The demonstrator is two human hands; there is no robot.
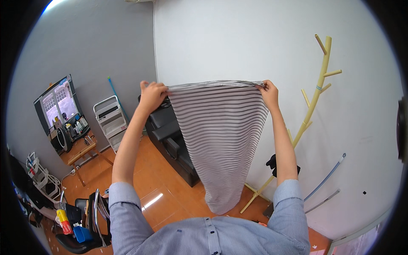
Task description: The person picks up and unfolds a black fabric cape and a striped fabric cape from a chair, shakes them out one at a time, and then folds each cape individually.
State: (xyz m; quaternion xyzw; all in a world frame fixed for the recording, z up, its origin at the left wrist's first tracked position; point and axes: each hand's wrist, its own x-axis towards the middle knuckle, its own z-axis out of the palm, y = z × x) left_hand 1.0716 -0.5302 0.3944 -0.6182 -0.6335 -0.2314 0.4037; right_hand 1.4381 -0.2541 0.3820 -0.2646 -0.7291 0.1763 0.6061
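I hold up a grey and white striped cloth [219, 136] in front of me, stretched by its top edge. My left hand [152, 95] pinches the left top corner and my right hand [269, 93] pinches the right top corner. Both arms are raised, sleeves of a pale blue striped shirt rolled to the elbows. The cloth hangs straight down and narrows toward its lower end, above the orange tiled floor [163, 187].
A yellow branch-like coat stand [312, 100] leans by the white wall at right, a dark item hanging low on it. A black padded chair [170, 136] stands behind the cloth. At left are a white shelf rack [110, 119], a wall mirror [59, 108], a wooden table [78, 151] and a cart of bottles [74, 221].
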